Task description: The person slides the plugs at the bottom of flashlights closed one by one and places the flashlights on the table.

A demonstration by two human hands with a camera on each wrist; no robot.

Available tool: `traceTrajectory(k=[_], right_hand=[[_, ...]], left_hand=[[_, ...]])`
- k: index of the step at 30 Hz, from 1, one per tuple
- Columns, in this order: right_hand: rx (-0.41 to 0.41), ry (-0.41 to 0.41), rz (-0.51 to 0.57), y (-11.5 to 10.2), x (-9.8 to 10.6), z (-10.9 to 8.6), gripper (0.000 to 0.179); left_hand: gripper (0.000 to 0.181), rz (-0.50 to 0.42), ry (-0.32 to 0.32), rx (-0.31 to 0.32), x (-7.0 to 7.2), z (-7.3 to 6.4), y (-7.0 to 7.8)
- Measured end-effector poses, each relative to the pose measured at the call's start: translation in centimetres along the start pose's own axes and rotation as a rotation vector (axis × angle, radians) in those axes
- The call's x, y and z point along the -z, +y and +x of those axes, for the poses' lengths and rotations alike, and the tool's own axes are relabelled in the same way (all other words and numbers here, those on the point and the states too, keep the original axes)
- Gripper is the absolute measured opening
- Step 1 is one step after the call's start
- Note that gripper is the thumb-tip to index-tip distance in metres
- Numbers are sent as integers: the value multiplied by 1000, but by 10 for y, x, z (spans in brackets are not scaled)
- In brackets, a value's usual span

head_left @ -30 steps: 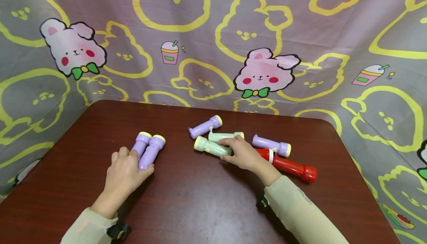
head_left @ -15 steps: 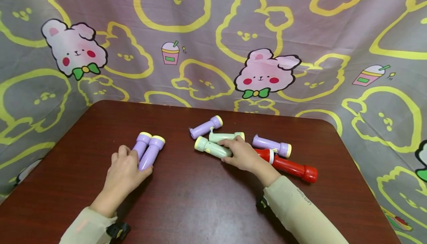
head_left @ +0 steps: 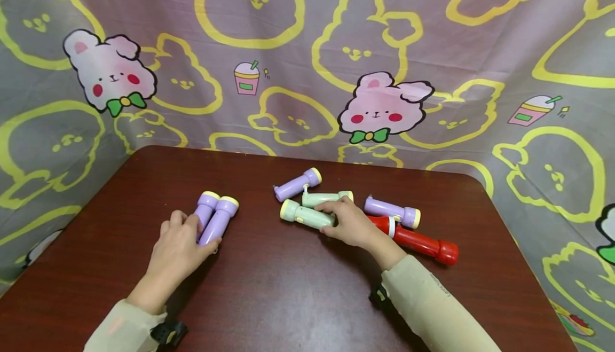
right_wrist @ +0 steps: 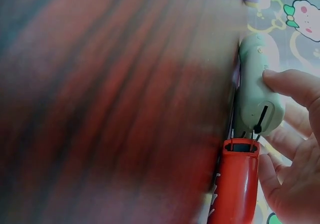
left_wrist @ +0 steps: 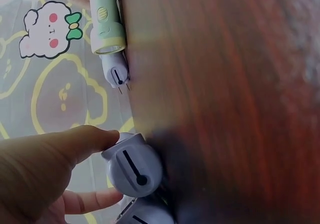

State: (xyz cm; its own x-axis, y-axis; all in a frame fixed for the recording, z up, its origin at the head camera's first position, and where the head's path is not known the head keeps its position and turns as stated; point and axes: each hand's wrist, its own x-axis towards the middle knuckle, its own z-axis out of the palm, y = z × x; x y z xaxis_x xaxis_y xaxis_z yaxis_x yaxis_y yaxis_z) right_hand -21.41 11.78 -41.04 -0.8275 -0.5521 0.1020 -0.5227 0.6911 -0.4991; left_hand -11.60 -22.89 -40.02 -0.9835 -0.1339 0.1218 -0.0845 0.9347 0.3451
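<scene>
The left hand (head_left: 175, 248) is over a pair of purple flashlights which lie side by side on the left part of the brown surface (head_left: 274, 293). It pinches the nearer purple flashlight (head_left: 220, 221) between the thumb and a finger, close to its tail end. In the left wrist view, this end shows a dark narrow slot, and the thumb touches its side. The other purple flashlight (head_left: 205, 205) lies just beside it, farther to the left, and is partly covered by the hand. The pale yellow rims of both point away from the person.

The right hand (head_left: 353, 224) grips the front green flashlight (head_left: 307, 217) near its tail, with the thumb on one side and fingers on the other. Its head points to the left. The back green flashlight (head_left: 319, 198) lies just behind it, with its head to the right; whether these two touch, I cannot tell.

Behind the green ones, an upper purple flashlight (head_left: 298, 185) lies diagonally. To the right of the right hand there is one more, the rightmost purple flashlight (head_left: 391, 211), and in front of it a red flashlight (head_left: 423, 244) with a white ring (head_left: 391, 228). The red one is partly hidden by the right hand.

Behind the surface hangs a grey-pink cloth (head_left: 288, 47) with yellow outlines and rabbit faces.
</scene>
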Motion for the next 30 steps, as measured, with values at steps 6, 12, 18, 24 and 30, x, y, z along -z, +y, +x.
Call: traceTrajectory(k=[6, 12, 18, 24, 30], right_hand=[[16, 7, 30, 2, 0, 1, 42], [24, 38, 91, 2, 1, -1, 41], [53, 72, 134, 5, 0, -1, 40], [84, 91, 208, 7, 0, -3, 37], [55, 93, 317, 6, 3, -9, 37]], left_hand=[[44, -4, -3, 4, 0, -1, -2], [44, -5, 11, 1, 0, 0, -3], [44, 3, 7, 1, -1, 0, -2], [44, 7, 12, 0, -1, 1, -2], [44, 10, 17, -4, 0, 0, -2]])
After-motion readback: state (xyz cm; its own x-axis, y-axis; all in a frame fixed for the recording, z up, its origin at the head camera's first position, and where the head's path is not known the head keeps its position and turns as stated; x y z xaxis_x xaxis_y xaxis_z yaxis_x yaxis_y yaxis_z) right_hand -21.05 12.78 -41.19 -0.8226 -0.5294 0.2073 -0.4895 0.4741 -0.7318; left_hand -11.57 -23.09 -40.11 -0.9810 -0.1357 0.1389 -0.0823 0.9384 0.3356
